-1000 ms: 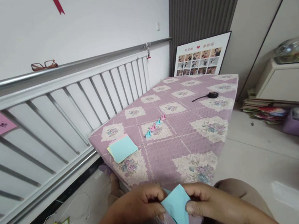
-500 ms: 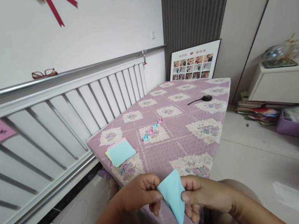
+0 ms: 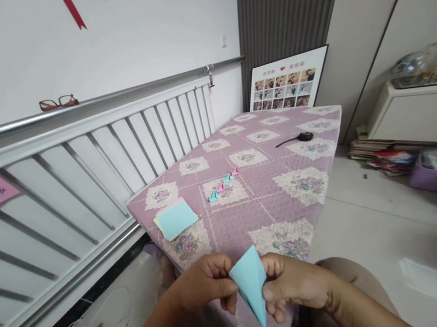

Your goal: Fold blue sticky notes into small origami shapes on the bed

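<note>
While your left hand (image 3: 210, 286) pinches one edge of the folded blue paper (image 3: 250, 283), your right hand (image 3: 294, 283) pinches the opposite edge; it hangs above the near end of the patterned tablecloth (image 3: 233, 223), closer to you than the paper stack (image 3: 176, 220).
</note>
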The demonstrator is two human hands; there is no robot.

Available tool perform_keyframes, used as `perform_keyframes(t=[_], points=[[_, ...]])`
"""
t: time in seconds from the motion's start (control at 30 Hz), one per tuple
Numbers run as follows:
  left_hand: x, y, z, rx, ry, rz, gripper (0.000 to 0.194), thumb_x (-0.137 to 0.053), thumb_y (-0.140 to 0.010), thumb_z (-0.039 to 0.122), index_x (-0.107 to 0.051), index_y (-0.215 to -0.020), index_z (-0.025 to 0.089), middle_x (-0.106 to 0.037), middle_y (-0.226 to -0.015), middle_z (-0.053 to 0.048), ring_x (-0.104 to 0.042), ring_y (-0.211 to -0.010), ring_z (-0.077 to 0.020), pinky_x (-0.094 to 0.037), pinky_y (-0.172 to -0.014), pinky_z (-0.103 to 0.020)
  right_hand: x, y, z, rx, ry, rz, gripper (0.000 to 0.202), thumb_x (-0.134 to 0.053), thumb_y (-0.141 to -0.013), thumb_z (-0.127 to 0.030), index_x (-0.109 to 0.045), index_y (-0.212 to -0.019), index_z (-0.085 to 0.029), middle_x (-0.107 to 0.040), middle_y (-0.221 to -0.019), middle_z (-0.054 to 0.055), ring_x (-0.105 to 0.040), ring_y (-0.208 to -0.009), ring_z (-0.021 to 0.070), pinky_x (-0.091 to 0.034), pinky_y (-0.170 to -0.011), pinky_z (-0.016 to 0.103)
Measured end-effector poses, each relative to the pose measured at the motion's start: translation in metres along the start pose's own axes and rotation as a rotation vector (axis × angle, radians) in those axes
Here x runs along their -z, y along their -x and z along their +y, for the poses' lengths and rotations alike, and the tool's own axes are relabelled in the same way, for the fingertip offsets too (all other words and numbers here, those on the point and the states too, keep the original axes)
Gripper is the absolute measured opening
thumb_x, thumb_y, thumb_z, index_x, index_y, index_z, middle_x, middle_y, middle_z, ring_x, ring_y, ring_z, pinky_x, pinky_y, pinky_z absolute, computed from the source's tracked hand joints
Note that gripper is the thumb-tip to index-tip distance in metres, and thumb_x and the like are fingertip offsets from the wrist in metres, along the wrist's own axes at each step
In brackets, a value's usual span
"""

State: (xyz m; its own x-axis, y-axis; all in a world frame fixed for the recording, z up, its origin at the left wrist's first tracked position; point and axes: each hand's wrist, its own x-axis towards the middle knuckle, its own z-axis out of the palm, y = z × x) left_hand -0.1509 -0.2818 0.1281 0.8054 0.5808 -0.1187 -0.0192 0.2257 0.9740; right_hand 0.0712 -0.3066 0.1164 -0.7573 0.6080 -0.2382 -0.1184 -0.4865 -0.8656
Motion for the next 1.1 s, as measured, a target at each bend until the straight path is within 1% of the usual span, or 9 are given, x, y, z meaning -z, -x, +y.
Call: perform_keyframes(t=[0.3, 0.43, 0.67, 0.73, 0.8, 0.87, 0.93, 1.0, 1.1], points=[[0.009, -0.001, 0.003, 0.152, -0.003, -0.130, 0.034, -0.078, -0.069, 0.037, -0.058, -0.083, 0.013, -0.063, -0.058, 0.001, -0.056, -0.047, -0.0090, -0.042, -0.046, -0.017, 0.009, -0.002, -0.002, 0.043, 0.076, -0.021, 0.046, -0.081, -0.059, -0.044, -0.070, -0.090, -0.012, -0.063, -0.073, 0.000, -0.059, -0.060, 0.0081, -0.050, -0.050, 0.015], [0.012, -0.004, 0.007, 0.124, -0.027, -0.134, 0.033, -0.078, -0.069, 0.035, -0.059, -0.084, 0.012, -0.059, -0.055, 0.003, -0.054, -0.046, -0.0084, -0.041, -0.045, -0.017, 0.012, -0.004, -0.003, 0.055, 0.114, 0.003, 0.045, -0.080, -0.061, -0.044, -0.070, -0.089, -0.011, -0.062, -0.072, 0.000, -0.057, -0.060, 0.0081, -0.049, -0.051, 0.016], [0.015, -0.012, -0.002, -0.148, -0.019, 0.093, 0.028, -0.076, -0.071, 0.026, -0.055, -0.087, 0.016, -0.059, -0.073, 0.001, -0.054, -0.066, -0.0093, -0.041, -0.061, -0.020, 0.008, -0.005, -0.009, 0.121, 0.230, 0.188, 0.031, -0.074, -0.068, -0.041, -0.069, -0.084, -0.015, -0.058, -0.070, -0.002, -0.052, -0.064, 0.0088, -0.046, -0.055, 0.018], [0.012, -0.015, -0.011, -0.257, 0.009, 0.230, 0.036, -0.075, -0.071, 0.028, -0.055, -0.098, 0.018, -0.059, -0.083, -0.001, -0.053, -0.070, -0.0098, -0.041, -0.064, -0.022, 0.006, -0.005, -0.009, 0.128, 0.272, 0.280, 0.027, -0.072, -0.070, -0.040, -0.067, -0.081, -0.015, -0.057, -0.069, -0.003, -0.050, -0.063, 0.0090, -0.044, -0.057, 0.020], [0.006, -0.017, -0.025, -0.331, 0.075, 0.429, 0.059, -0.078, -0.066, 0.032, -0.048, -0.116, 0.024, -0.055, -0.108, -0.004, -0.052, -0.070, -0.0085, -0.042, -0.063, -0.023, 0.005, -0.005, -0.008, 0.142, 0.324, 0.363, 0.025, -0.069, -0.071, -0.039, -0.065, -0.079, -0.016, -0.055, -0.066, -0.004, -0.047, -0.060, 0.0092, -0.042, -0.057, 0.021], [-0.002, -0.019, -0.040, -0.280, 0.095, 0.556, 0.065, -0.076, -0.065, 0.036, -0.044, -0.121, 0.025, -0.054, -0.110, -0.005, -0.051, -0.065, -0.0075, -0.043, -0.060, -0.023, 0.004, -0.005, -0.007, 0.181, 0.405, 0.427, 0.023, -0.066, -0.073, -0.039, -0.063, -0.075, -0.016, -0.054, -0.063, -0.004, -0.046, -0.059, 0.0102, -0.041, -0.059, 0.023], [-0.012, -0.020, -0.054, -0.160, 0.081, 0.494, 0.057, -0.072, -0.067, 0.040, -0.049, -0.116, 0.019, -0.059, -0.088, -0.002, -0.051, -0.059, -0.0089, -0.042, -0.054, -0.022, 0.003, -0.005, -0.006, 0.236, 0.511, 0.468, 0.021, -0.063, -0.075, -0.037, -0.062, -0.073, -0.016, -0.057, -0.065, -0.002, -0.050, -0.062, 0.0131, -0.042, -0.063, 0.025], [-0.022, -0.021, -0.064, -0.045, 0.036, 0.416, 0.036, -0.066, -0.072, 0.037, -0.056, -0.099, 0.015, -0.057, -0.069, 0.001, -0.051, -0.055, -0.0094, -0.042, -0.053, -0.022, 0.002, -0.006, -0.003, 0.282, 0.624, 0.508, 0.019, -0.059, -0.077, -0.034, -0.062, -0.073, -0.017, -0.061, -0.070, 0.001, -0.054, -0.068, 0.0162, -0.043, -0.067, 0.027], [-0.032, -0.023, -0.072, 0.045, 0.025, 0.440, 0.028, -0.062, -0.072, 0.035, -0.057, -0.090, 0.015, -0.059, -0.070, 0.001, -0.050, -0.050, -0.0077, -0.040, -0.050, -0.020, 0.002, -0.007, 0.004, 0.334, 0.812, 0.542, 0.017, -0.056, -0.079, -0.032, -0.060, -0.070, -0.019, -0.062, -0.072, 0.002, -0.057, -0.070, 0.0173, -0.043, -0.067, 0.026]])
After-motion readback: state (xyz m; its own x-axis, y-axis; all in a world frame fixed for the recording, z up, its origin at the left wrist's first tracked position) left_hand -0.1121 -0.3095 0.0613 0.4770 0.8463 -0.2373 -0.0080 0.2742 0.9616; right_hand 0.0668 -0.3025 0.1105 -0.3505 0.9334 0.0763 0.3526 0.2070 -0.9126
